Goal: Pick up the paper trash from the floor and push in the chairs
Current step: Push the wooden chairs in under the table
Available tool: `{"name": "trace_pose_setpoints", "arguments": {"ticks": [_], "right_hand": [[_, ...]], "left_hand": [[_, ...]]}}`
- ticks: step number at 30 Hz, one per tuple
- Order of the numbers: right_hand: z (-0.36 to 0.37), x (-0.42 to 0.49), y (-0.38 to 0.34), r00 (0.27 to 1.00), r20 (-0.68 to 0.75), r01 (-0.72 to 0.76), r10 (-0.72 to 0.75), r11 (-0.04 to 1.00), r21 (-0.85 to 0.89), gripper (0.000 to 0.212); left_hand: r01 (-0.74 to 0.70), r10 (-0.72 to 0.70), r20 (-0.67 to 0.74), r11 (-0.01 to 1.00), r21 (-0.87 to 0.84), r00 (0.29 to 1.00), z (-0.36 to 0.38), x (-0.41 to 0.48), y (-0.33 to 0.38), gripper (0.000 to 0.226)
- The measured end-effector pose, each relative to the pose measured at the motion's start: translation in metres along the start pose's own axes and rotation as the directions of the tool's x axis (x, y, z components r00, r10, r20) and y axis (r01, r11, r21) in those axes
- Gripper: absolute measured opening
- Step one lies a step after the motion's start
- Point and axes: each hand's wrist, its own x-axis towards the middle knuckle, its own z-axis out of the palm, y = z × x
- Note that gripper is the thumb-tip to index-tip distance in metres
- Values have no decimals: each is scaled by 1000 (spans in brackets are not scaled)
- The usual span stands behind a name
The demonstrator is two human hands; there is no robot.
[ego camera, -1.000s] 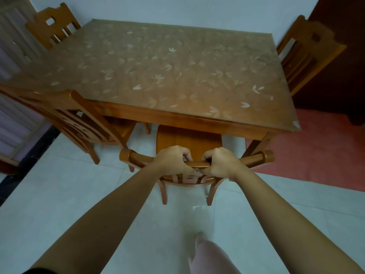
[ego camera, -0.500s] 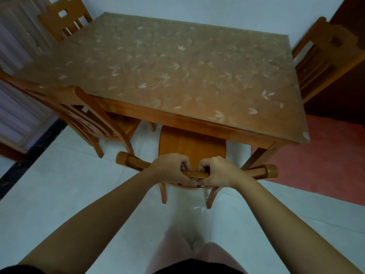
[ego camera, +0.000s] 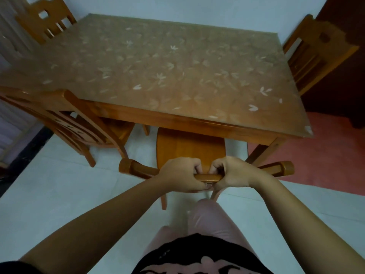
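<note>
A wooden chair (ego camera: 189, 149) stands right in front of me, its seat partly under the near edge of the wooden table (ego camera: 158, 72). My left hand (ego camera: 180, 174) and my right hand (ego camera: 233, 172) both grip the middle of its curved top rail, side by side, fingers curled over the rail. The rail's two ends stick out past my hands. No paper trash shows on the floor in this view.
Another chair (ego camera: 75, 125) stands at the table's near left corner, angled. A third chair (ego camera: 47, 22) is at the far left and a fourth (ego camera: 316, 54) at the right side. Pale tile floor lies under me; a red floor area (ego camera: 325, 151) lies right.
The chair's seat has slid further under the table's edge. My body has come closer, and my legs and dark shirt now fill the bottom of the view.
</note>
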Motion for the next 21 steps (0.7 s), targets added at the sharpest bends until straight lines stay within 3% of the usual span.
{"name": "trace_pose_setpoints", "arguments": {"ticks": [6,12,21], "right_hand": [[1,-3,0,1000,-22,10,-9,999,31,17],[-3,3,1,995,82,-59,50,992,113,24],[-17,31,-6,995,55,-96,89,984,147,24]], "left_hand": [[-20,20,14,1000,-5,1000,-1,2,-2,17],[27,-25,17,990,-137,1000,1,5,-5,18],[-27,36,55,988,-150,998,-26,30,-16,15]]}}
